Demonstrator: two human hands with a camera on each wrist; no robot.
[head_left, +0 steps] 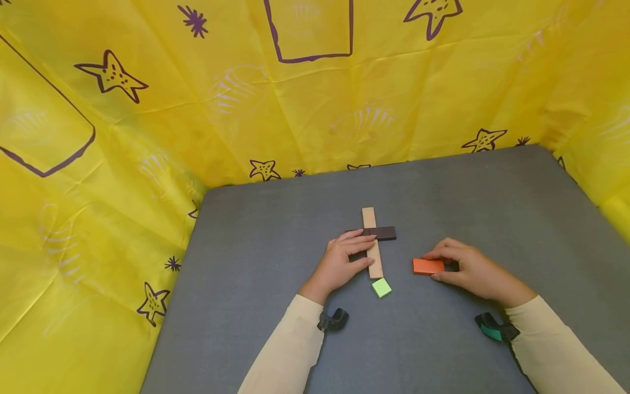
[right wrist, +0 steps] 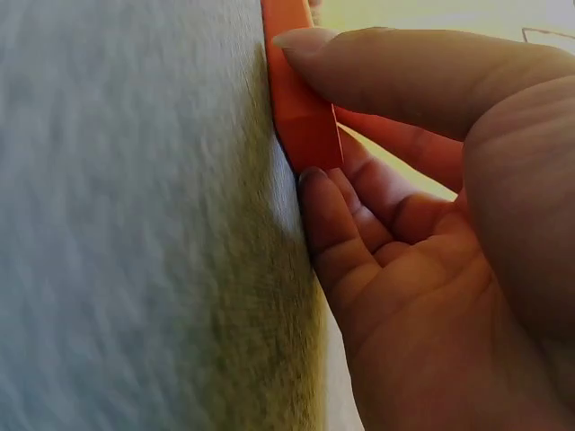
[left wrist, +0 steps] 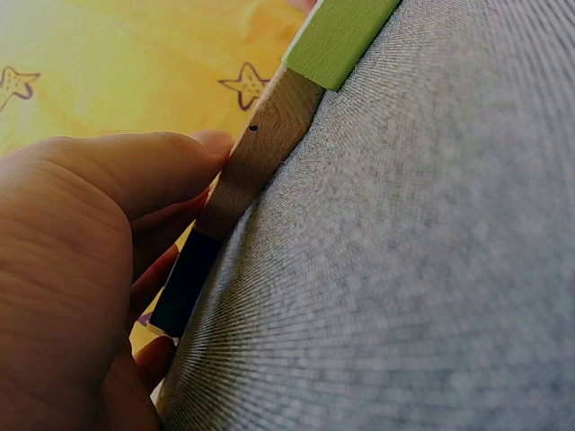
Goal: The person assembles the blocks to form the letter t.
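My left hand [head_left: 340,264] lies beside a cross-shaped row of flat blocks, its fingers reaching over the dark brown block [head_left: 386,233] and the lower light wooden block [head_left: 375,267]. In the left wrist view the thumb touches the side of that wooden block [left wrist: 260,148]. Another light wooden block [head_left: 368,217] extends beyond the dark crosspiece. A light green block [head_left: 381,288] sits turned at the near end of the row. To the right, my right hand [head_left: 474,272] pinches an orange block [head_left: 426,266] between thumb and fingers, low over the table.
The blocks lie on a grey cloth-covered table [head_left: 256,306]. Yellow sheets [head_left: 315,115] with drawn starfish and shells hang behind it and at both sides. Dark straps [head_left: 333,320] sit on both wrists over light sleeves.
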